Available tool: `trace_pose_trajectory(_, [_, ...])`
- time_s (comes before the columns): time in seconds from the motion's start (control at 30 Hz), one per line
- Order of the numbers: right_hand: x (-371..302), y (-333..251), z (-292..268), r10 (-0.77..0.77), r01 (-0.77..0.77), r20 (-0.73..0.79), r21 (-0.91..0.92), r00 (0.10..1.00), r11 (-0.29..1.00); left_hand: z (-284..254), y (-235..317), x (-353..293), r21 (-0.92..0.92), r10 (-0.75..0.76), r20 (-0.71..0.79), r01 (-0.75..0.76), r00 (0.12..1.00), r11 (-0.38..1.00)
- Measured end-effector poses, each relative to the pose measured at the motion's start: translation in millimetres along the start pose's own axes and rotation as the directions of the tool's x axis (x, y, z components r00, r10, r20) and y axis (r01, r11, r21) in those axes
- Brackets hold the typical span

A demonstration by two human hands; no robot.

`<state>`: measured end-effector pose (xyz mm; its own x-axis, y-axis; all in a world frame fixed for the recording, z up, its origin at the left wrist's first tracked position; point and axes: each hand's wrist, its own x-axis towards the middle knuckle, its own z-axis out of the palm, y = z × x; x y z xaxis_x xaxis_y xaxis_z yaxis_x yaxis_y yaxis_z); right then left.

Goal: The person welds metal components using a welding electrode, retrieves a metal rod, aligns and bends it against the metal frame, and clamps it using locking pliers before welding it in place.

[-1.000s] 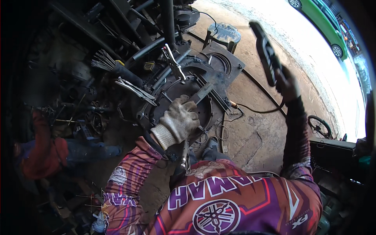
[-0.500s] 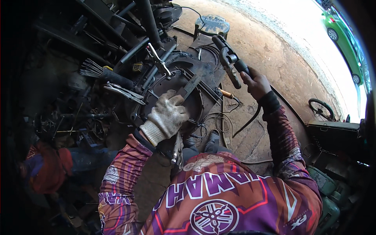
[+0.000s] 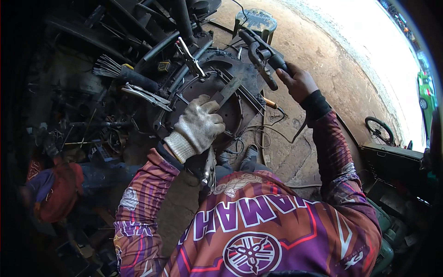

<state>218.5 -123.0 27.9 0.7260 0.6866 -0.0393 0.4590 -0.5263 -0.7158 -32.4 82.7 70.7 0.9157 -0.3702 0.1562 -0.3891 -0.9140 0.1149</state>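
My left hand (image 3: pixel 198 124), in a pale work glove, has its fingers closed on a flat metal bar (image 3: pixel 227 91). That bar lies slantwise over a round dark metal piece (image 3: pixel 235 111) in front of me. Bare and raised to the right, my right hand (image 3: pixel 300 83) grips the handle of a black welding electrode holder (image 3: pixel 262 60). No rod can be made out in the holder's jaws. Locking pliers (image 3: pixel 190 57) are clamped at the round piece's far side, more locking pliers (image 3: pixel 146 97) at its left, and another pair (image 3: pixel 209 171) near my left wrist.
A bundle of thin rods (image 3: pixel 108 67) stands in a dark cylinder (image 3: pixel 139 79) at left. Beyond the work is a plastic stool (image 3: pixel 258 21). Cables (image 3: pixel 263 134) trail over the floor beside an orange handle (image 3: pixel 271 102). A dark metal box (image 3: pixel 392 161) stands at right.
My right hand has moved a little left and up with the electrode holder. The left hand still holds the bar in place. Outside, the green car has shifted toward the right edge.
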Motion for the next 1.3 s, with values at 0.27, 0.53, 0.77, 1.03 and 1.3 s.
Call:
trace_pose_trajectory(0.27, [3, -8, -6, 0.001, -0.001, 0.005, 0.005, 1.0, 1.0, 3, 1, -2, 0.011, -0.007, -0.032, 0.007, 0.999, 1.0])
trace_pose_trajectory(0.53, [5, -16, 0, 0.095, -0.094, 0.082, -0.013, 0.992, 0.995, 5, 1, -4, 0.016, -0.03, 0.018, 0.03, 0.999, 0.999])
trace_pose_trajectory(0.77, [1, -11, -12, 0.109, -0.111, 0.039, 0.065, 0.993, 0.992, 5, -3, -6, 0.017, -0.019, -0.006, 0.019, 1.0, 1.0])
trace_pose_trajectory(1.03, [0, 15, 7, 0.015, -0.015, 0.004, 0.127, 1.0, 0.992, 2, 3, -5, 0.075, -0.064, 0.051, 0.06, 0.997, 0.995])
trace_pose_trajectory(1.3, [-67, 41, 38, 0.197, -0.014, -0.196, 0.676, 0.961, 0.737, 3, -2, -9, 0.003, -0.03, 0.071, 0.03, 0.997, 1.0])
